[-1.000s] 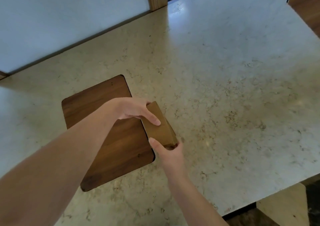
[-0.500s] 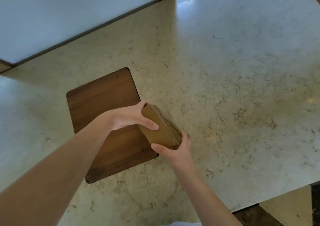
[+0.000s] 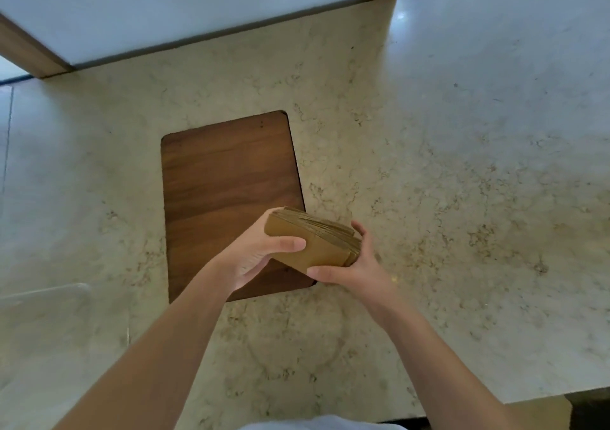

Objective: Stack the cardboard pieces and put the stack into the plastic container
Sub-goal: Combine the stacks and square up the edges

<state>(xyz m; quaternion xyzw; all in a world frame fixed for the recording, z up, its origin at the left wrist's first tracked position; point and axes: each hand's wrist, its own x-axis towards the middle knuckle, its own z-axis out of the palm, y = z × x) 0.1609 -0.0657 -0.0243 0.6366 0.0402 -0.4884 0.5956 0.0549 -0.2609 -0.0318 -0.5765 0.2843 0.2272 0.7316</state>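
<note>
Both hands, left hand [image 3: 254, 258] and right hand [image 3: 355, 269], now clamp the lifted cardboard stack [image 3: 317, 241]; clear plastic container [image 3: 46, 301] comes into view, next stop.

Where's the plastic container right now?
In the head view, the clear plastic container sits at the far left edge on the stone counter, left of the wooden board.

Tan-brown cardboard stack [image 3: 317, 246] showing between both hands, over a dark walnut-grained board [image 3: 227, 179] and cream, brown-veined marble counter [image 3: 445, 165].
</note>
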